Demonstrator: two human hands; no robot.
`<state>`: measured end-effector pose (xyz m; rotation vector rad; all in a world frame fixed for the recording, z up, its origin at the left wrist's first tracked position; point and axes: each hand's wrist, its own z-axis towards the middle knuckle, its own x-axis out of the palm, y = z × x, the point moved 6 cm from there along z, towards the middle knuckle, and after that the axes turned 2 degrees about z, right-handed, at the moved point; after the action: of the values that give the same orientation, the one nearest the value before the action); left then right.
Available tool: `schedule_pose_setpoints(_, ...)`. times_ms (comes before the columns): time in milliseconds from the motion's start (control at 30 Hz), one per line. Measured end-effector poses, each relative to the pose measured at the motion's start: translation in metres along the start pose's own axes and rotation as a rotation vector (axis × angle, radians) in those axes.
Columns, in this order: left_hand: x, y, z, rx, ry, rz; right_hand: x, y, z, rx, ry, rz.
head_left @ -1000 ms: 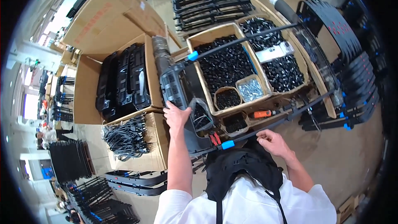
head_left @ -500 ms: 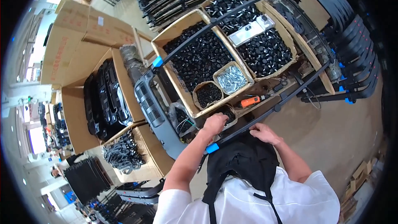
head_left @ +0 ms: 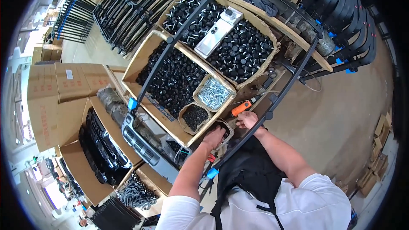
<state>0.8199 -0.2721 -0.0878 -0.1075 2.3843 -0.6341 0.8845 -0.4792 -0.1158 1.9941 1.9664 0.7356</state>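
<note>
My left hand [head_left: 214,137] dips into a small container [head_left: 230,133] of tiny black parts, its fingers curled and their tips hidden. Just beside an orange-handled tool [head_left: 241,108], my right hand [head_left: 249,121] has its fingers bent together; what they hold, if anything, is too small to make out. A black tubular frame [head_left: 272,107] with blue tape lies across the work area, passing close to both hands. Next to the left hand's container stand a small box of silvery screws [head_left: 214,93] and another of small black pieces [head_left: 195,117], both inside a larger carton of black knobs [head_left: 174,76].
A second carton holds black knobs with studs [head_left: 243,53], with a pale metal plate [head_left: 219,32] on top. Left are a grey vented panel [head_left: 142,145] and an open cardboard box [head_left: 81,157] of black parts. Curved black bars [head_left: 358,38] hang at the right.
My right hand has moved forward from the near side of the frame to beside the orange tool. My left hand stays at the small container. The view has turned and shifted.
</note>
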Motion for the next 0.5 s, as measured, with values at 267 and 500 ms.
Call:
schedule_pose_setpoints(267, 0.003, 0.021, 0.016, -0.226, -0.072, -0.370, 0.035, 0.012, 0.027, 0.067, -0.350, 0.096)
schedule_pose_setpoints(500, -0.008, 0.020, 0.014, -0.270, -0.126, -0.381, 0.024, 0.040, 0.008, -0.298, -0.495, 0.189)
